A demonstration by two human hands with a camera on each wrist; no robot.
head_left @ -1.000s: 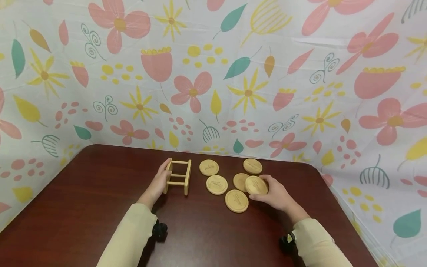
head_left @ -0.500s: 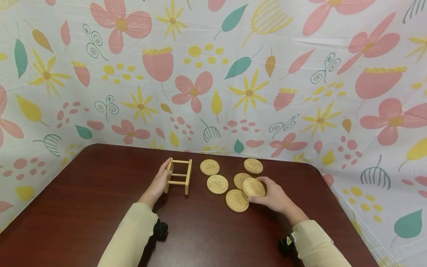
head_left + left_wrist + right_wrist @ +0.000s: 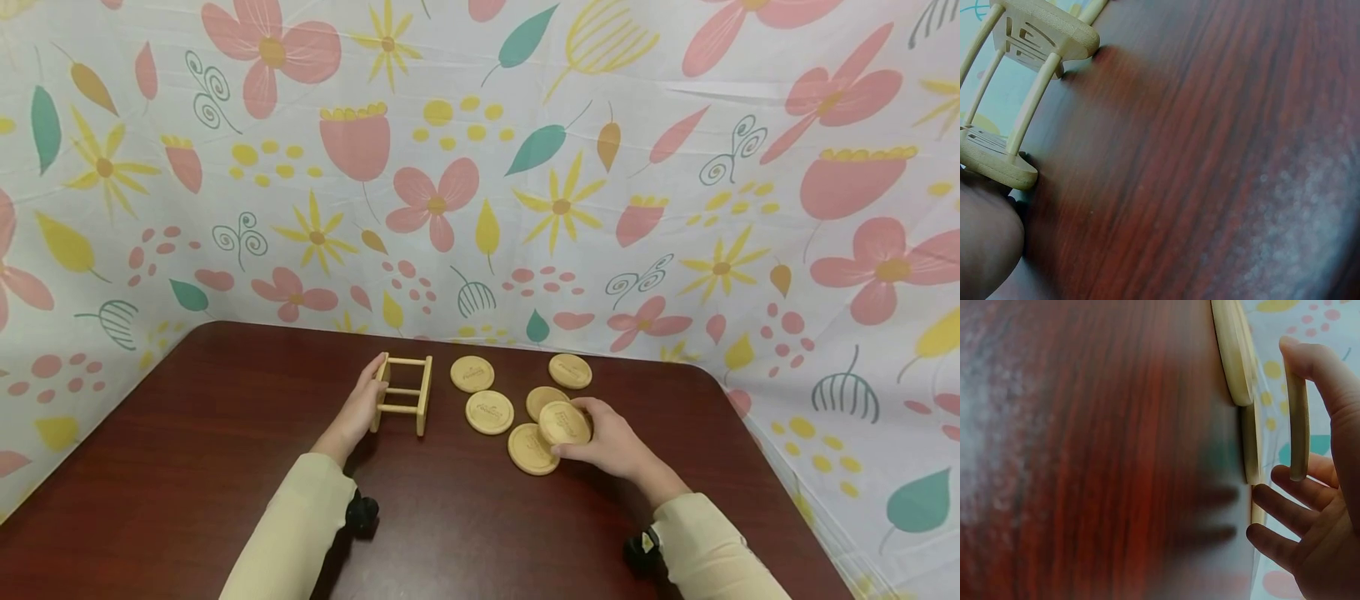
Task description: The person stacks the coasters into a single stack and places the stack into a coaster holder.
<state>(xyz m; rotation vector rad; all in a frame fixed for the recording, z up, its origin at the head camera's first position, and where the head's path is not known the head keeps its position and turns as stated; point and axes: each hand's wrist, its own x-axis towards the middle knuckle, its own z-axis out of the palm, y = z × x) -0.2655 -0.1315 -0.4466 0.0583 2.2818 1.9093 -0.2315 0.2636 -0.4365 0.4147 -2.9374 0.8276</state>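
My left hand [image 3: 360,412] grips the near-left side panel of a small wooden coaster rack [image 3: 424,398], two panels joined by thin rods. The left wrist view shows slots cut through a panel [image 3: 1041,34]. A round wooden coaster [image 3: 564,423] with a stamped face is pinched by its edges between thumb and fingers of my right hand [image 3: 618,442]. Seen edge-on in the right wrist view, the held coaster [image 3: 1298,428] is raised off the table. It overlaps two lying coasters, a front one [image 3: 531,452] and a plain-faced one [image 3: 542,402].
Between rack and right hand lie more coasters: one at the middle [image 3: 490,412], one behind it [image 3: 472,374] and one at the back right [image 3: 570,371]. All rest on the dark red-brown table [image 3: 450,533]. A flowered cloth [image 3: 480,167] hangs right behind the table's far edge.
My right hand has carried its coaster a short way left, so it now covers part of the front coaster. The left hand and rack have stayed in place.
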